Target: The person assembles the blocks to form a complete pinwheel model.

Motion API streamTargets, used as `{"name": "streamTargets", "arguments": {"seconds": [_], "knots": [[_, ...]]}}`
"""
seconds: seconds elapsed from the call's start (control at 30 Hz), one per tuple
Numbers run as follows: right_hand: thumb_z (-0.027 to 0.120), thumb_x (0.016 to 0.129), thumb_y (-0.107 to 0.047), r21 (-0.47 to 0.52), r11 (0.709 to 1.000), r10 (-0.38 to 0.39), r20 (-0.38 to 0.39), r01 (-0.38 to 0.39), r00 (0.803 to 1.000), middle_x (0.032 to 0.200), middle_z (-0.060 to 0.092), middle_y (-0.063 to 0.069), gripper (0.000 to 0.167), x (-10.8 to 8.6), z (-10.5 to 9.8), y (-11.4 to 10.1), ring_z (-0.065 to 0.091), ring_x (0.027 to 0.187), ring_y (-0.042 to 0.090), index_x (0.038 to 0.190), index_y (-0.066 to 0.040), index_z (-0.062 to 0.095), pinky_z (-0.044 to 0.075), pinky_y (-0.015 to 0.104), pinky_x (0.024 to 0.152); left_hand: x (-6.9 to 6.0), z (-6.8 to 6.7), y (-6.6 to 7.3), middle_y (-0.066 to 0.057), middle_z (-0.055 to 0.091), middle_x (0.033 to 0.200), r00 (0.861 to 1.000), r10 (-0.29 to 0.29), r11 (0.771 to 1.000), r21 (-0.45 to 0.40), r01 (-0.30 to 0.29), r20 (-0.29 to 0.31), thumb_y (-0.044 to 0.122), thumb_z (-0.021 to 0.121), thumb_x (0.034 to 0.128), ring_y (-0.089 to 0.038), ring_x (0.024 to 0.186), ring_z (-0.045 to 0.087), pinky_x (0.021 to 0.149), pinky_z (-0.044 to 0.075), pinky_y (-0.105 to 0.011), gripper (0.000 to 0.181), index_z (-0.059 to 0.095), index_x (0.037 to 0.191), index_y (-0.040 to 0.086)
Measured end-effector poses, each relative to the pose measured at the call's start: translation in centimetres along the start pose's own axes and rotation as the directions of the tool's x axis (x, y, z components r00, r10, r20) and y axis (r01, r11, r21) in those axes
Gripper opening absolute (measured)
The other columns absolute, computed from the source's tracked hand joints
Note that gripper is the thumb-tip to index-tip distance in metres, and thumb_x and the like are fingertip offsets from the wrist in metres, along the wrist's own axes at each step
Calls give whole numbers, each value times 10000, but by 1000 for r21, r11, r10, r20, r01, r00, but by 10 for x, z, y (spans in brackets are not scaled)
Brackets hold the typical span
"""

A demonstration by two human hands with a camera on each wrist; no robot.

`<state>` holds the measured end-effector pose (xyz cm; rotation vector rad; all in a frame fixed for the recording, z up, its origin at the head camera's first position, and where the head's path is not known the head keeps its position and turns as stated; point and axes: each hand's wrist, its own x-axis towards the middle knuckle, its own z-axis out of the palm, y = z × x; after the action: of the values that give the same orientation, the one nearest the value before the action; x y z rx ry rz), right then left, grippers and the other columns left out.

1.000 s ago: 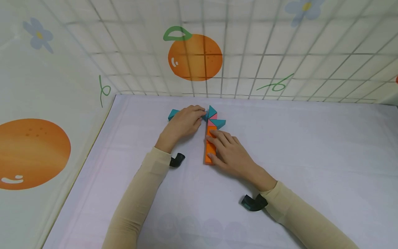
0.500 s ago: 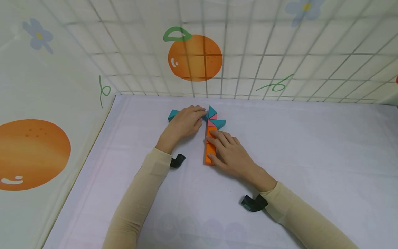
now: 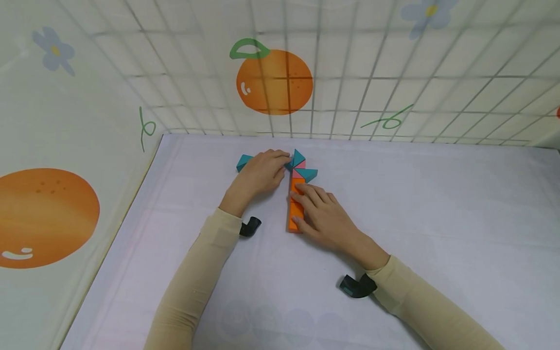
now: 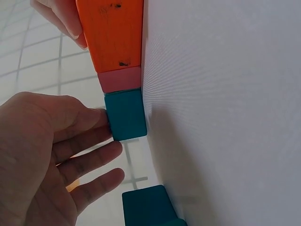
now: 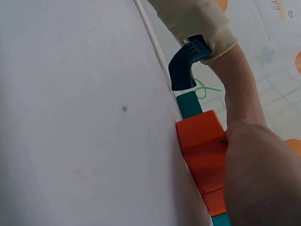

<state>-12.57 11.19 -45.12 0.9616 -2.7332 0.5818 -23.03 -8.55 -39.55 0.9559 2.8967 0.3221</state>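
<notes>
In the head view, orange blocks [image 3: 296, 209] lie in a column, with pink pieces [image 3: 298, 171] at its far end. Teal triangular blocks [image 3: 308, 174] fan out around the pink. The left hand [image 3: 258, 174] rests its fingertips against a teal block [image 4: 126, 115] on the column's left side, with its other fingers loosely spread. Another teal piece [image 3: 243, 161] is partly hidden behind that hand. Along the right side of the orange column, the right hand [image 3: 327, 218] touches it with relaxed, spread fingertips. Its fingers are hidden in the right wrist view.
Black wrist devices [image 3: 251, 227] sit under both sleeve cuffs, close to the white tabletop [image 3: 437, 209]. A backdrop with grid lines and a printed orange fruit [image 3: 274, 82] rises behind the table's far edge. Another patterned panel stands on the left.
</notes>
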Motion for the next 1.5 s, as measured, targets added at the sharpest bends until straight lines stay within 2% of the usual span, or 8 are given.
{"name": "streamTargets", "arguments": {"seconds": [0.9,1.5], "knots": [[504,975,-412,0,1000,20,27,-20,999,1510,386,84,533,-1,-1,-1,370,1368,273,1412,-108,501,437,484,1017,-2,1,4,-58,562,1403,1000,6,999,35,-6,1,146,521,981,-271,1267,547,1103,426,-408,381,593,1349,80],[491,969,-417,-3,1000,1,-4,-1,1000,1502,397,82,539,-1,2,1,367,1369,269,1410,-108,504,438,479,1015,0,2,1,-69,560,1399,999,27,999,17,-26,-19,128,533,979,-266,1257,538,1090,439,-389,377,591,1346,66]]}}
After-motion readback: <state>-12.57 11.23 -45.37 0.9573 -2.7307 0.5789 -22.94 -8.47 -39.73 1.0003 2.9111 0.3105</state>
